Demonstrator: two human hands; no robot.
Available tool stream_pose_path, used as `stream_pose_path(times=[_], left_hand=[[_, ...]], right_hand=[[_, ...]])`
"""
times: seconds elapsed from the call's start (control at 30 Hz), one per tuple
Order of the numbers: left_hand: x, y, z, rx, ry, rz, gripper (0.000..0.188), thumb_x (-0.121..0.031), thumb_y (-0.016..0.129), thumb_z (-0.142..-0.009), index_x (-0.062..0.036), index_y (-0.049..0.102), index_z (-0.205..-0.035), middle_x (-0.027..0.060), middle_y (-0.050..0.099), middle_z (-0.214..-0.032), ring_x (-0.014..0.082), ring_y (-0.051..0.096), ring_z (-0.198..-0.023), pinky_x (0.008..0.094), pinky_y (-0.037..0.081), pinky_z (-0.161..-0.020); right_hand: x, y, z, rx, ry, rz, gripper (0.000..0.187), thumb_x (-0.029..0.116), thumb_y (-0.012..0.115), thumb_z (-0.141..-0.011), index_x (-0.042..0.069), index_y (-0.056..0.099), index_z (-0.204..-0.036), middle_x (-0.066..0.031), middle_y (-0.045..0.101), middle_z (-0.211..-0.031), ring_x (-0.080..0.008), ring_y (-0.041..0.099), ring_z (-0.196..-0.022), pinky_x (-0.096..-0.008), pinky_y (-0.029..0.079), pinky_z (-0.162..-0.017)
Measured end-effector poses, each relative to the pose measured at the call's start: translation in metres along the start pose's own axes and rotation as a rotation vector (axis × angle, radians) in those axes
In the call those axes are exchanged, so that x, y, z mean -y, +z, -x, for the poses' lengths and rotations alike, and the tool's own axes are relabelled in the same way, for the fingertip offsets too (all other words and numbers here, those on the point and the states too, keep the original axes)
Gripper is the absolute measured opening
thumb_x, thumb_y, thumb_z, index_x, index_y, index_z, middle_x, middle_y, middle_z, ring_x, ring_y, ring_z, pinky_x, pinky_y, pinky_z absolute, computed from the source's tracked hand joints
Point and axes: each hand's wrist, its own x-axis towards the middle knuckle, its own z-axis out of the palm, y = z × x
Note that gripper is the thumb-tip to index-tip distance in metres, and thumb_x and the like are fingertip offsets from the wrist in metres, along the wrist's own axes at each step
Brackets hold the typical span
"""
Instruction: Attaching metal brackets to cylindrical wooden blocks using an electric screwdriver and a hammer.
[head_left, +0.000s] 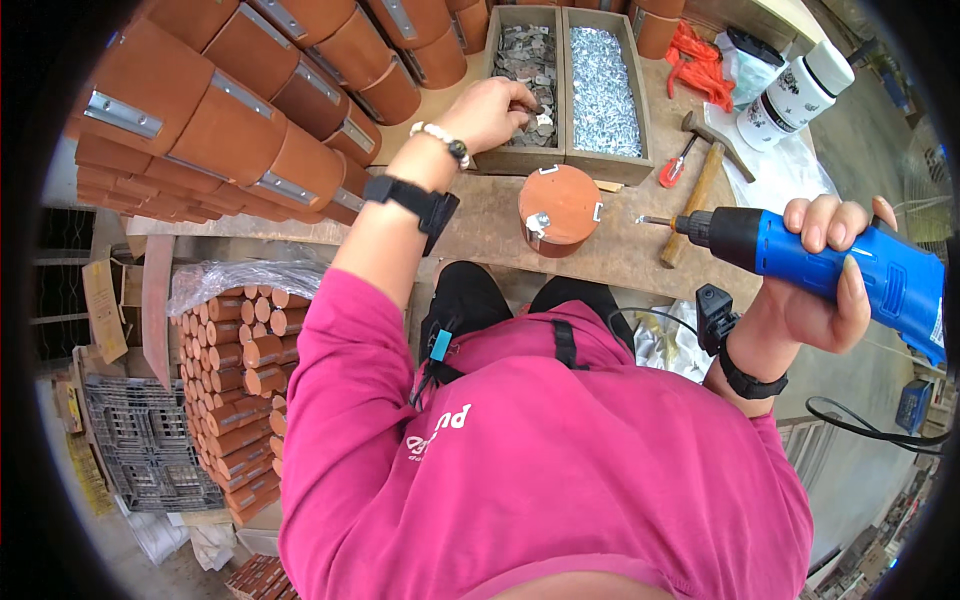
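Note:
My left hand (490, 117) reaches into a wooden tray compartment of small flat metal pieces (524, 55), its fingers curled down among them; what they pinch is hidden. My right hand (825, 270) is wrapped round a blue corded power screwdriver (860, 262), held level above the right of the bench with its bit pointing left. A small shiny bit of metal, perhaps a screw, shows at the tip. Between my hands a round orange-brown cylinder (556, 205) stands upright on the bench, with small metal clips on its top edge and a silvery piece at its front left.
Beside the metal pieces, another compartment holds small silvery screws or similar fasteners (604, 90). A hammer (700, 190), a red-handled screwdriver (678, 165) and white bottles (797, 95) lie or stand to the right. Stacked orange cylinders (235, 125) crowd the left. A black cable (870, 425) hangs lower right.

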Motion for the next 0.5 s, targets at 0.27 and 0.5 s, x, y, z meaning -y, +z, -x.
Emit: stream_pose_path(times=[0.27,0.5], left_hand=[[0.007,0.004,-0.011,-0.004,0.186,-0.466,0.015,-0.015,0.061,-0.066,-0.0098,0.061,-0.081,0.0054,0.057,-0.086,0.0244,0.051,-0.087,0.034,0.041,-0.073],[0.001,-0.002,-0.003,-0.124,0.314,-0.4,0.011,-0.014,0.06,-0.068,-0.0052,0.057,-0.074,0.0062,0.057,-0.074,0.0223,0.056,-0.072,0.0333,0.044,-0.064]], right_hand=[[0.004,-0.009,0.002,-0.01,0.0,0.02,0.053,0.011,0.042,-0.072,-0.004,0.023,-0.119,-0.0117,0.045,-0.085,-0.0207,0.046,-0.072,-0.0391,0.038,-0.068],[0.004,-0.009,0.003,-0.022,-0.005,-0.005,0.053,0.011,0.04,-0.071,-0.004,0.024,-0.119,-0.0122,0.046,-0.085,-0.0212,0.046,-0.072,-0.0393,0.038,-0.068]])
